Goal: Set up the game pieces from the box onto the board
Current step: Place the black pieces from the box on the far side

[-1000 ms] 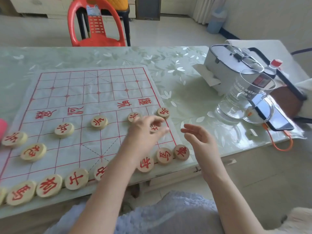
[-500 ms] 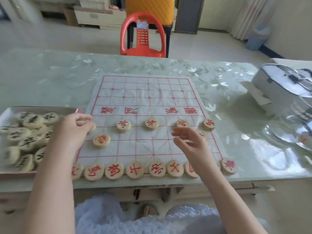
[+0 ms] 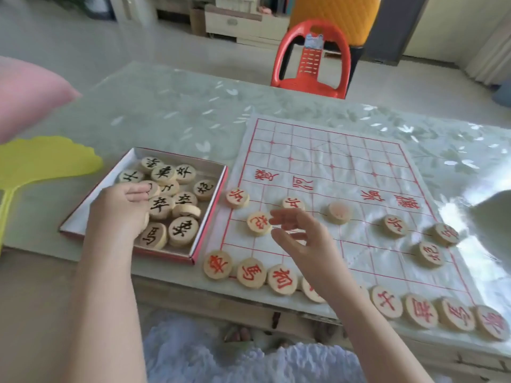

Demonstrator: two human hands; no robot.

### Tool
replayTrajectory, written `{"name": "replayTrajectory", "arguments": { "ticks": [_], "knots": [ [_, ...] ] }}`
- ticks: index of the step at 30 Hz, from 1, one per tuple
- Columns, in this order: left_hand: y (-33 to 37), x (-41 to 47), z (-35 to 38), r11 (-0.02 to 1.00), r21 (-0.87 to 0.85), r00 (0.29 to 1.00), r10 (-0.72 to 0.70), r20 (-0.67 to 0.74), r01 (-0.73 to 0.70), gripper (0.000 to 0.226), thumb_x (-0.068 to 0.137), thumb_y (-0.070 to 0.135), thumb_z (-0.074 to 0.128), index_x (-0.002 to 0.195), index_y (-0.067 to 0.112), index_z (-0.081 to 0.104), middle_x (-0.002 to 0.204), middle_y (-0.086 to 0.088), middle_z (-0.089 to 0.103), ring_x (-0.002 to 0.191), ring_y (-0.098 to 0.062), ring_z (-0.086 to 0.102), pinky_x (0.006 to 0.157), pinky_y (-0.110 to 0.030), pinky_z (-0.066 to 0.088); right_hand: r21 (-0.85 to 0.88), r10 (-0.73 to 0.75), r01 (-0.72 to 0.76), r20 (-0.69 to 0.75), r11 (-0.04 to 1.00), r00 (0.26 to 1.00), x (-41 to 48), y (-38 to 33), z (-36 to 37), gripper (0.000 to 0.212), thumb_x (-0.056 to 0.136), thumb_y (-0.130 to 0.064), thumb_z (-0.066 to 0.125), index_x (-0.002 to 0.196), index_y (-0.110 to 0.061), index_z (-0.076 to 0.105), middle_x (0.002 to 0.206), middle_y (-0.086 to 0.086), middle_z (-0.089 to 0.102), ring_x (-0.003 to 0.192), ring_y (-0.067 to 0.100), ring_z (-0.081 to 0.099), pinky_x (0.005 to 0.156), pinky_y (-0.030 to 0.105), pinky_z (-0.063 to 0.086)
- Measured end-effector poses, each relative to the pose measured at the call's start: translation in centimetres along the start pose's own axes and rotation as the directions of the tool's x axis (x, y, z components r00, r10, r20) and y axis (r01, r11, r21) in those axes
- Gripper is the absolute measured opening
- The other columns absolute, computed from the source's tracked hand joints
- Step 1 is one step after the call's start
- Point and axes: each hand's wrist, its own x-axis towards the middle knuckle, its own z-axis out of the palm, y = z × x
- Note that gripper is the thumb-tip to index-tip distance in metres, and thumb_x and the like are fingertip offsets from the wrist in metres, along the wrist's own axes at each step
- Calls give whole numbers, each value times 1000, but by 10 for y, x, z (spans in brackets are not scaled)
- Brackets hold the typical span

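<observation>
The cloth board (image 3: 345, 161) with its red grid lies on the table. Red-lettered round wooden pieces stand on its near half: a row along the near edge (image 3: 251, 273), two singles behind it, and several in a line near the middle (image 3: 237, 197). Left of the board sits the shallow red-rimmed box (image 3: 211, 214) with several black-lettered pieces (image 3: 183, 231) in it. My left hand (image 3: 119, 211) is inside the box, fingers curled onto one piece (image 3: 152, 188) that is mostly hidden. My right hand (image 3: 304, 239) hovers over the board's near left part, fingers apart and holding nothing.
A yellow leaf-shaped plastic fan (image 3: 47, 158) lies left of the box, and a pink blurred object (image 3: 25, 92) is at the far left. A red plastic chair (image 3: 312, 64) stands beyond the table. A white object (image 3: 495, 217) is at the right edge.
My view has swung left, bringing the box into sight. My left hand moved from the board's right side into the box. My right hand stayed open over the board.
</observation>
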Motion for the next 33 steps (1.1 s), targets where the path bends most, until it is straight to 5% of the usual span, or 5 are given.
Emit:
{"name": "replayTrajectory", "arguments": {
  "ticks": [4,12,17,24,33],
  "knots": [
    [-11,7,-9,998,-14,998,-59,-14,59,37,76,-9,57,104,14,65,114,-12,65,95,-17,58,67,-8,46,-36,-26,28,47,999,999,4,-6,19,23,88,-21,58,110,-28,60,104,-16,65,104,2,57,93,28,47],
    [-4,4,-10,960,237,973,-185,140,148,55,70,7,77,121,13,58,123,-10,59,109,-28,55,92,-33,40,-112,-100,116,138,987,985,20,-23,58,28,87,-15,58,112,-27,58,109,-19,60,105,4,51,88,15,39],
    [-5,2,-15,969,209,973,-168,160,133,33,64,28,83,89,16,64,83,5,55,65,-8,47,56,-26,33,-345,-223,311,272,886,936,45,-42,94,42,85,-19,60,126,-24,51,120,-9,54,116,12,41,96,20,32],
    [-12,9,-18,995,75,996,-69,63,64,19,80,33,68,81,16,61,73,4,60,59,-11,56,58,-25,42,-488,-265,382,292,785,919,53,-41,114,49,80,-22,65,125,-21,46,121,1,38,114,20,37,96,24,27],
    [-2,8,-21,896,-424,989,-92,117,133,22,95,10,45,114,10,57,125,-20,53,72,-25,66,56,-22,58,-547,-295,389,256,741,921,50,-34,112,54,75,-39,69,121,-20,46,115,0,45,109,20,41,93,28,34]
  ]
}}
